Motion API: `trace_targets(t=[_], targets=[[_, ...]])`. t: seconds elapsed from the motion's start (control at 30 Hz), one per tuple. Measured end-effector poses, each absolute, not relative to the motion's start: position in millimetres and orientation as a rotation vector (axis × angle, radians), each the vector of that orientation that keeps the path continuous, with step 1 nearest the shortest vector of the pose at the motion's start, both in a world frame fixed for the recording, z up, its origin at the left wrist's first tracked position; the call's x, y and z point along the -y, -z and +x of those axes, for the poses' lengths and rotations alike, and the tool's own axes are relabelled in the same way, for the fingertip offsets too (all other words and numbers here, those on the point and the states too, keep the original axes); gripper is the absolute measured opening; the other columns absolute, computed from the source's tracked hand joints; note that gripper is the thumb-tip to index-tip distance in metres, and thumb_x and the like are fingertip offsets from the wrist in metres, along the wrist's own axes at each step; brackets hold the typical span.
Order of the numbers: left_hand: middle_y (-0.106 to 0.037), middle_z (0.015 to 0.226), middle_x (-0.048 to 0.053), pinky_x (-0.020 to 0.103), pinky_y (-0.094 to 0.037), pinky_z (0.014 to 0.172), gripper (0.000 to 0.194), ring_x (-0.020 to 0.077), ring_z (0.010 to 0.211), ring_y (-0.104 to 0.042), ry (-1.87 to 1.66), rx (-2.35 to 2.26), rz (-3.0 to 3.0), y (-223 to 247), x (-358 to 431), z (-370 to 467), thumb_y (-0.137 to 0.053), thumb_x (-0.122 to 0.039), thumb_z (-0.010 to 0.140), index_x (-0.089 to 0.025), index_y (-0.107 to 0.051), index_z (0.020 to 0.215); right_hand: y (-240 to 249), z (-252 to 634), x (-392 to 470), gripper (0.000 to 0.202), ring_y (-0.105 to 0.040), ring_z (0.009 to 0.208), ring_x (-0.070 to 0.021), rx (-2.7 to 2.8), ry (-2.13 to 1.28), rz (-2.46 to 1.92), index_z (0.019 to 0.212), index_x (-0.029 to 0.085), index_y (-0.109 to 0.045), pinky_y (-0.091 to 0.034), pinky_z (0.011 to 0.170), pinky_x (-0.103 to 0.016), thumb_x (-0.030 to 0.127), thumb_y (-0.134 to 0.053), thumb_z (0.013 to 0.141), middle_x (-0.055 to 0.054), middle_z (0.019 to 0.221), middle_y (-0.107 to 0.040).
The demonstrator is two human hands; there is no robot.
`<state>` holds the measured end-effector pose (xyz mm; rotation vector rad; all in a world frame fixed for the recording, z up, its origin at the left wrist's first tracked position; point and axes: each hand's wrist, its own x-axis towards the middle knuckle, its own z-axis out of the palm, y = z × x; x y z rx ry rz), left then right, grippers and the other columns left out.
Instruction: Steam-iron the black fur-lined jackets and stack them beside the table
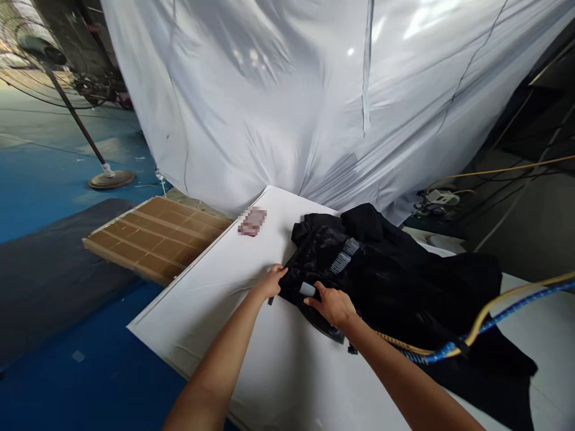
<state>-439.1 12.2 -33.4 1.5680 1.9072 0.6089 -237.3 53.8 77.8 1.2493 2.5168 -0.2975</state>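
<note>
A black garment (395,269) lies spread and rumpled over the white-covered table (211,305). Its edge is pinched by my left hand (272,281), fingers closed on the cloth. My right hand (335,304) is wrapped around the handle of a steam iron (321,320), which rests at the garment's near edge. The iron is dark with a light grey piece at its front; my hand and forearm hide part of it. A yellow cord and a blue hose (507,319) run from behind my right wrist to the right. A pale striped patch (345,256) shows on the cloth.
A blurred-out item (252,221) lies at the table's far left. Beside the table sits a taped cardboard box (157,233). A stand fan (110,178) is on the blue floor. White sheeting (287,108) hangs behind the table; cables and a small device (442,197) are at right.
</note>
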Motion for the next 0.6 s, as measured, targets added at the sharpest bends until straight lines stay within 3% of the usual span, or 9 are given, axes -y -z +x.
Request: trace_targets(t=[0.17, 0.4, 0.6], targets=[[-0.041, 0.119, 0.002, 0.022, -0.037, 0.093, 0.070, 0.0142, 0.102, -0.052, -0.612, -2.028, 1.414, 22.2, -8.6, -442.9, -0.059, -0.006, 0.059, -0.032, -0.047, 0.123, -76.4, -252.0, -52.4, 0.051, -0.062, 0.081, -0.0253, -2.539, 0.291, 1.242, 0.107, 0.024, -0.049, -0.040, 0.065, -0.031, 0.064, -0.033, 0.079, -0.007, 0.084, -0.067], [-0.041, 0.121, 0.011, 0.023, -0.038, 0.090, 0.060, 0.0162, 0.102, -0.052, -0.621, -2.238, 1.121, 18.5, -0.6, -435.1, -0.056, -0.002, 0.061, -0.017, -0.047, 0.119, -75.2, -272.2, -49.3, 0.053, -0.061, 0.088, -0.0244, -2.506, 0.330, 1.298, 0.109, 0.024, -0.049, -0.040, 0.070, -0.032, 0.064, -0.033, 0.079, -0.008, 0.091, -0.067], [-0.048, 0.107, 0.009, 0.028, -0.043, 0.089, 0.043, 0.0157, 0.101, -0.052, -1.224, -2.467, 0.934, 19.3, 17.0, -430.1, -0.038, 0.004, 0.070, -0.019, -0.052, 0.104, -71.0, -289.1, -51.0, 0.054, -0.061, 0.090, -0.0250, -2.494, 0.353, 1.344, 0.111, 0.024, -0.049, -0.042, 0.072, -0.034, 0.064, -0.036, 0.077, -0.009, 0.094, -0.067]])
